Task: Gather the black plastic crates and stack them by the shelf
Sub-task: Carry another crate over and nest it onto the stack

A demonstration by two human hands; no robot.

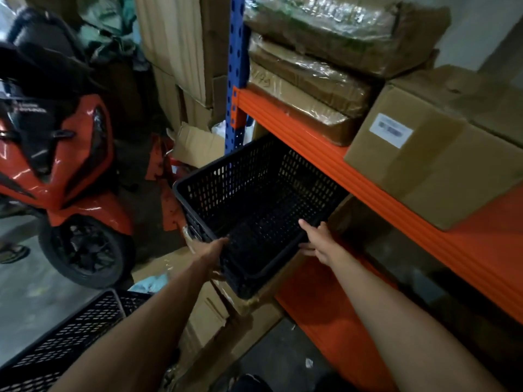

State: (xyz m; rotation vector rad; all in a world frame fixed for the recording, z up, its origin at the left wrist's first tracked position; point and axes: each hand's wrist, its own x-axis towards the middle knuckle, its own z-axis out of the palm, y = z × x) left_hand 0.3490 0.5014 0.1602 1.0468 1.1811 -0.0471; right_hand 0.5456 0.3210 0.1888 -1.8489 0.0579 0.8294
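Black perforated plastic is filling the middle of the view: a rectangular black crate (254, 205) with rows of small oval holes in its walls and floor is sitting tilted, its far end tucked under the orange shelf beam (368, 182) and its near corner resting on flattened cardboard (226, 315). Both bare forearms are stretching forward from six o'clock. The left hand (210, 251) is gripping the crate's near-left rim, thumb over the top edge and fingers wrapping below it. The right hand (319, 243) is lying against the near-right rim at about three o'clock of the crate, fingers loosely spread and pressing on the edge; whether they are closing around the rim cannot be told. The crate is showing nothing inside, only its dark mesh floor. At seven o'clock a second black crate (73, 335) of the same slotted plastic is lying at the frame's lower left corner, its contents out of view. On the shelf at two o'clock a taped cardboard box (430, 154) bearing a white label is standing beside plastic-wrapped brown bundles (319, 66) stacked at twelve o'clock. A glossy orange scooter (62, 154) is standing at nine o'clock, next to a blue perforated upright (236, 75).
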